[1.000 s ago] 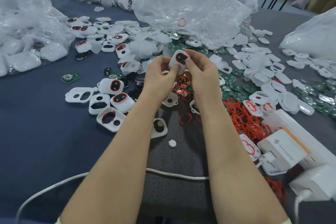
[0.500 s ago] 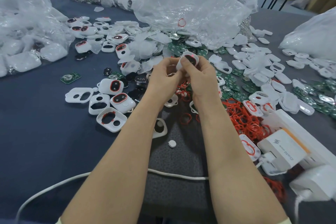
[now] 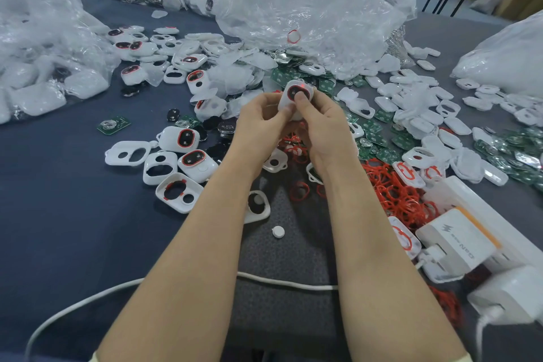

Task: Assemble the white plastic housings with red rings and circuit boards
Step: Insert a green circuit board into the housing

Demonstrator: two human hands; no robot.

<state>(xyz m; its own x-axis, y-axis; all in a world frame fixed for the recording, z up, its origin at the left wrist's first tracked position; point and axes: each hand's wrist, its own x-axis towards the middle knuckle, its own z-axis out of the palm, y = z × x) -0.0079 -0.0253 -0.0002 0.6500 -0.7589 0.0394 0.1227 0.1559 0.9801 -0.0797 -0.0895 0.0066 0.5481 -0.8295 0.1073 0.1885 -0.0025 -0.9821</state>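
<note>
One white cable crosses the table closest in, with a charger to its right and a loose pile of red rings just beyond. Farther out, above the table's middle, both hands meet around one housing. The left hand curls its fingers behind it and pinches the lower edge with the thumb, while the right hand grips the other side and lays its thumb on the dark, red-rimmed window. A small red light seems to glow at the top edge, so this looks like the closing or checking press on a unit with ring and board already inside. To do it well, I would brace the shell from behind with the curled fingers and press evenly around the rim rather than on the window alone. I would also feel that the halves seat flush with no ring squeezed out at the seam, since uneven pressure could leave one corner sprung. Finished units lie to the left, green boards to the right, and crumpled plastic bags rise at the far side
</note>
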